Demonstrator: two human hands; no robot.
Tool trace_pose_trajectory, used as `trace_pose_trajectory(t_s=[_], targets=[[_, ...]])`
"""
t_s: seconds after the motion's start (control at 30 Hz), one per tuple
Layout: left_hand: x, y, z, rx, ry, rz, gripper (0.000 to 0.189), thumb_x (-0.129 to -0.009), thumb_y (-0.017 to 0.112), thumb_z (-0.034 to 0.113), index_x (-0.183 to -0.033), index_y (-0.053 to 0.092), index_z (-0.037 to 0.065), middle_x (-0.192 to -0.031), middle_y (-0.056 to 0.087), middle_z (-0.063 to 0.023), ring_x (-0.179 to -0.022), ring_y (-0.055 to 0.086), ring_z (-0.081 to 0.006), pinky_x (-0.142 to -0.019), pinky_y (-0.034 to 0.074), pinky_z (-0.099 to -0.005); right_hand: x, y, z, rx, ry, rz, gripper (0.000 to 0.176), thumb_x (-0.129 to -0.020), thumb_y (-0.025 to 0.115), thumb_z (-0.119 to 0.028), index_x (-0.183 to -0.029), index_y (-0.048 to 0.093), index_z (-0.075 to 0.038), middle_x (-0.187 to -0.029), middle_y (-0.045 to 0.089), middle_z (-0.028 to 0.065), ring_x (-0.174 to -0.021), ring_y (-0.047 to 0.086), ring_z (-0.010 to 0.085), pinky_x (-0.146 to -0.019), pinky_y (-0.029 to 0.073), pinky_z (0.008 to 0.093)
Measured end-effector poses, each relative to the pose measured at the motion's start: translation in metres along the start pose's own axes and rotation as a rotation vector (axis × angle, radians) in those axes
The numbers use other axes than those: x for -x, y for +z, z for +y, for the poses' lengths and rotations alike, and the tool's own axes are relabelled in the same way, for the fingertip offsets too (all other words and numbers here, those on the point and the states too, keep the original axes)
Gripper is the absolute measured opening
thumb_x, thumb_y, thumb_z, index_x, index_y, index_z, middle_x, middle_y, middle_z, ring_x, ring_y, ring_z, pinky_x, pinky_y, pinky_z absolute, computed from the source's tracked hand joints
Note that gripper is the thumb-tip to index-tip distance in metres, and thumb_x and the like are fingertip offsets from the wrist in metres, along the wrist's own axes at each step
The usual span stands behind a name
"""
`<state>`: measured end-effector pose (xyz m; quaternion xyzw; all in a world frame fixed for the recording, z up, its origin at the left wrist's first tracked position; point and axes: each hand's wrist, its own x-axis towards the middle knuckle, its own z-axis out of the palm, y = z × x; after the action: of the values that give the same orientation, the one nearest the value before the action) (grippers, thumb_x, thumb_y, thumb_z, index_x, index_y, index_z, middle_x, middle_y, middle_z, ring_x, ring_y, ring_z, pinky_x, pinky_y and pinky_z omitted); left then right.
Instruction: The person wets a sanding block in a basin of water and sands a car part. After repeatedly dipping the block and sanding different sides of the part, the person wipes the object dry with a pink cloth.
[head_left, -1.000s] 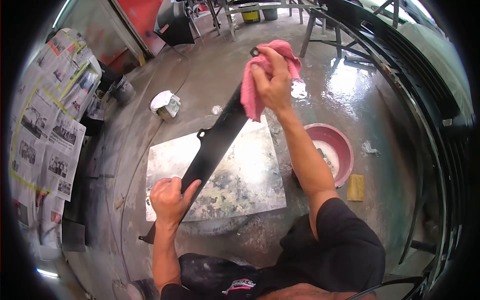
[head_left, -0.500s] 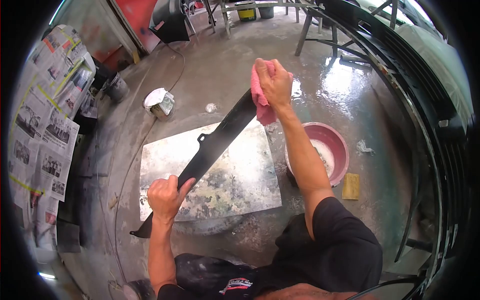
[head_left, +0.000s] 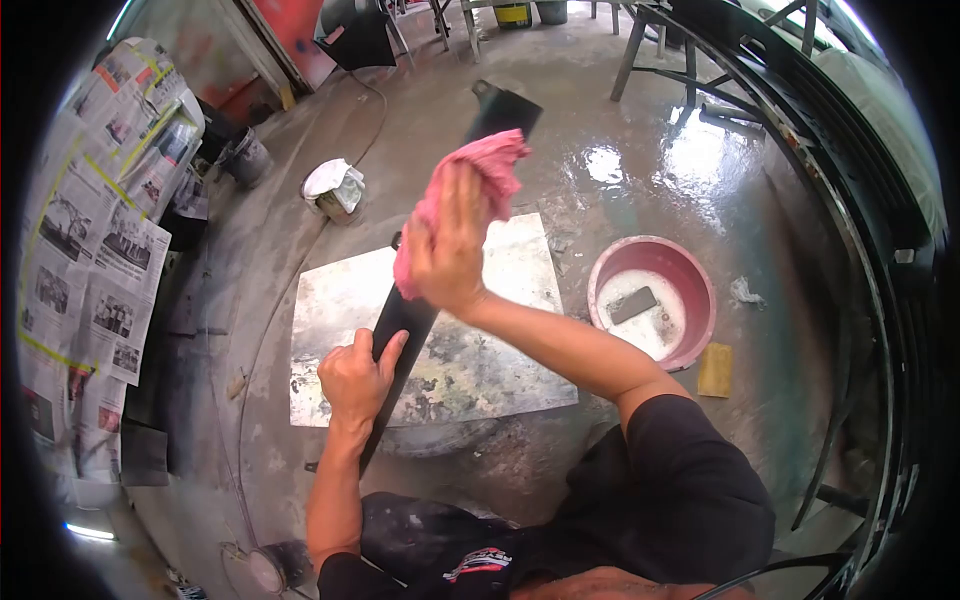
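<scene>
While my left hand (head_left: 358,378) stays closed round the black strip (head_left: 405,318) low down, steadying it slanted above the board (head_left: 500,370), my right hand (head_left: 448,250), fingers nearly flat, pins a pink rag (head_left: 470,170) against its middle.

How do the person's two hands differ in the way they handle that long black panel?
The left hand is curled in a bare grip around the black panel low down; the right hand lies flat with fingers extended, higher up. The left hand touches the panel directly, while the right hand presses a pink cloth against it. Both work on the same tilted panel.
</scene>
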<state>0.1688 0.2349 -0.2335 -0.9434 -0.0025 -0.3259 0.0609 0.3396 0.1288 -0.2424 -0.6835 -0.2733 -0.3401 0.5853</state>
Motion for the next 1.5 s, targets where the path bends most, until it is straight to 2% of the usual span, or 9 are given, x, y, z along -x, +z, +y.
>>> trace_pose_trajectory(t_s=[0.3, 0.57, 0.67, 0.77, 0.8, 0.87, 1.03, 1.33, 1.5], targets=[[0.004, -0.007, -0.023, 0.209, -0.337, 0.047, 0.045, -0.085, 0.079, 0.037, -0.072, 0.049, 0.006, -0.047, 0.051, -0.0131, -0.043, 0.056, -0.0330, -0.042, 0.042, -0.0410, 0.007, 0.002, -0.011, -0.307, -0.379, -0.312, 0.068, -0.078, 0.076, -0.031, -0.136, 0.058, -0.001, -0.135, 0.058, 0.0236, -0.132, 0.051, 0.0384, -0.117, 0.029, 0.0497], [0.006, -0.003, 0.004, 0.258, 0.047, 0.034, 0.046, -0.082, 0.083, 0.034, -0.067, 0.048, 0.008, -0.043, 0.045, -0.0081, -0.036, 0.048, -0.0278, -0.038, 0.038, -0.0364, -0.120, -0.063, 0.090, 0.070, 0.162, 0.321, 0.083, -0.087, 0.069, -0.056, -0.147, 0.045, -0.005, -0.147, 0.045, 0.0290, -0.141, 0.037, 0.0439, -0.118, 0.026, 0.0524], [0.006, 0.001, 0.010, 0.283, 0.043, -0.026, 0.043, -0.085, 0.081, 0.031, -0.068, 0.049, 0.008, -0.044, 0.046, -0.0096, -0.036, 0.049, -0.0288, -0.039, 0.038, -0.0379, -0.113, -0.054, 0.130, -0.335, 0.360, 0.412, 0.045, -0.105, 0.047, -0.051, -0.105, 0.056, -0.007, -0.087, 0.062, 0.0069, -0.072, 0.062, 0.0169, -0.069, 0.053, 0.0317], [-0.005, 0.007, 0.019, 0.347, -0.090, -0.019, 0.038, -0.094, 0.071, 0.027, -0.070, 0.050, 0.007, -0.045, 0.047, -0.0123, -0.037, 0.050, -0.0323, -0.039, 0.038, -0.0404, -0.062, -0.038, 0.037, -0.929, 0.639, 0.048, 0.051, -0.106, 0.037, -0.057, -0.119, 0.051, -0.010, -0.078, 0.058, 0.0031, -0.060, 0.058, 0.0132, -0.052, 0.048, 0.0263], [-0.010, 0.008, 0.022, 0.385, -0.230, 0.001, 0.037, -0.098, 0.065, 0.025, -0.071, 0.051, 0.005, -0.046, 0.048, -0.0141, -0.039, 0.051, -0.0351, -0.040, 0.038, -0.0420, -0.031, 0.012, 0.076, -0.633, 0.548, 0.072, 0.057, -0.106, 0.037, -0.056, -0.136, 0.046, -0.007, -0.089, 0.065, 0.0098, -0.075, 0.066, 0.0210, -0.068, 0.055, 0.0311], [-0.014, 0.009, 0.016, 0.426, -0.413, 0.081, 0.041, -0.106, 0.051, 0.026, -0.073, 0.051, 0.002, -0.048, 0.046, -0.0161, -0.040, 0.048, -0.0343, -0.042, 0.036, -0.0422, -0.012, -0.013, -0.027, -0.431, 0.647, -0.119, 0.075, -0.107, 0.040, -0.047, -0.158, 0.015, 0.002, -0.137, 0.054, 0.0287, -0.129, 0.053, 0.0388, -0.113, 0.035, 0.0412], [-0.016, 0.004, 0.003, 0.606, -0.596, 0.224, 0.047, -0.109, 0.045, 0.034, -0.078, 0.056, 0.000, -0.056, 0.043, -0.0066, -0.056, 0.038, -0.0104, -0.050, 0.033, -0.0366, 0.040, 0.006, -0.042, -0.516, 0.416, -0.168, 0.074, -0.105, 0.047, -0.033, -0.154, 0.012, 0.011, -0.151, 0.032, 0.0383, -0.141, 0.036, 0.0481, -0.115, 0.032, 0.0436], [-0.006, 0.007, -0.044, 0.887, -1.025, 0.395, 0.058, -0.109, 0.041, 0.044, -0.068, 0.050, 0.005, -0.062, 0.041, 0.0061, -0.057, 0.034, -0.0044, -0.050, 0.028, -0.0284, 0.104, 0.007, -0.049, -0.449, 0.139, -0.473, 0.068, -0.099, 0.051, -0.013, -0.153, 0.018, 0.013, -0.157, 0.024, 0.0356, -0.147, 0.024, 0.0504, -0.121, 0.020, 0.0478], [-0.005, -0.005, -0.047, 0.764, -0.975, 0.294, 0.061, -0.109, 0.038, 0.045, -0.076, 0.059, -0.001, -0.061, 0.051, -0.0039, -0.061, 0.043, -0.0129, -0.057, 0.039, -0.0360, 0.069, 0.002, -0.040, -0.202, -0.467, -0.446, 0.062, -0.092, 0.062, -0.018, -0.145, 0.044, 0.008, -0.150, 0.041, 0.0312, -0.144, 0.031, 0.0503, -0.121, 0.017, 0.0569]])
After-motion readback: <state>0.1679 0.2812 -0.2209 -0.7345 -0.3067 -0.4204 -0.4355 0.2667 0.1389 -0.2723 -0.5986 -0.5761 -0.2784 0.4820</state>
